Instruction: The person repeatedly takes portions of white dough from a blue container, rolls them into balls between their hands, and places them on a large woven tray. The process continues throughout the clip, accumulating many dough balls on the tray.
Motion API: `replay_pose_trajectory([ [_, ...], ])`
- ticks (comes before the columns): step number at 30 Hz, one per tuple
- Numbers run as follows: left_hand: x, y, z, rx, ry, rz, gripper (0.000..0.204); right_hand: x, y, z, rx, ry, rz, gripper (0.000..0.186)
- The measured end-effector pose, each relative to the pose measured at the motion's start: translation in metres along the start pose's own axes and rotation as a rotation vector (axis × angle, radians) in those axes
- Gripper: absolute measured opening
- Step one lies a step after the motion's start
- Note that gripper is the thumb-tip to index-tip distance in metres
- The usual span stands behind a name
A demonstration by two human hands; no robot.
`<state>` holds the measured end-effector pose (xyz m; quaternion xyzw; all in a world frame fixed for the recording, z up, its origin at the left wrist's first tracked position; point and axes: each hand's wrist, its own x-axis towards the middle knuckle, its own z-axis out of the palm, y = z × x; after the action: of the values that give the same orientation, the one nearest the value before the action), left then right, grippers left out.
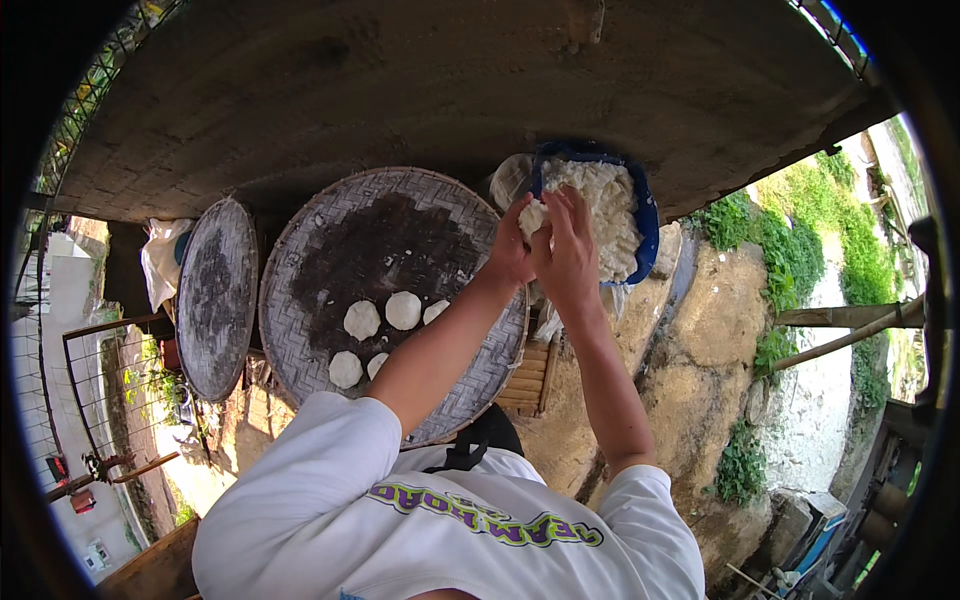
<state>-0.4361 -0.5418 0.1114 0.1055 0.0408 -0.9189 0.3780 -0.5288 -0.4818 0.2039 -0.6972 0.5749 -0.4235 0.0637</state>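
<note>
White lump [533, 220] held between left hand [513, 250] and right hand [567, 250], at blue tub's [648, 232] left edge. Count: 1 tub, 2 woven trays [300, 265], 5 white discs [403, 310] visible, left.

Big tray [310, 240]: sat L of tub [650, 235], before wall [420, 90].
Rounds [403, 310]: 5 vis. on big tray, nr half.
Small tray [215, 300]: stood just L of big tray.
Tub: had mass [612, 205] in it.
L hand [512, 250] + R hand [567, 250]: met nr tub's L edge, lump [533, 220] btwn.
</note>
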Motion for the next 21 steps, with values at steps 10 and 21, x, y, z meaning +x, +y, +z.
replay_pose_trajectory([
  [10, -0.1, 0.035, 0.004, -0.016, -0.234, 0.091, 0.052, -0.005, -0.107, 0.001, 0.206, 0.05, -0.131, 0.065],
  [21, -0.247, 0.065, 0.047, -0.02, -0.316, -0.097, 0.041, -0.05, -0.204, 0.036, 0.054, 0.136, -0.146, 0.034],
])
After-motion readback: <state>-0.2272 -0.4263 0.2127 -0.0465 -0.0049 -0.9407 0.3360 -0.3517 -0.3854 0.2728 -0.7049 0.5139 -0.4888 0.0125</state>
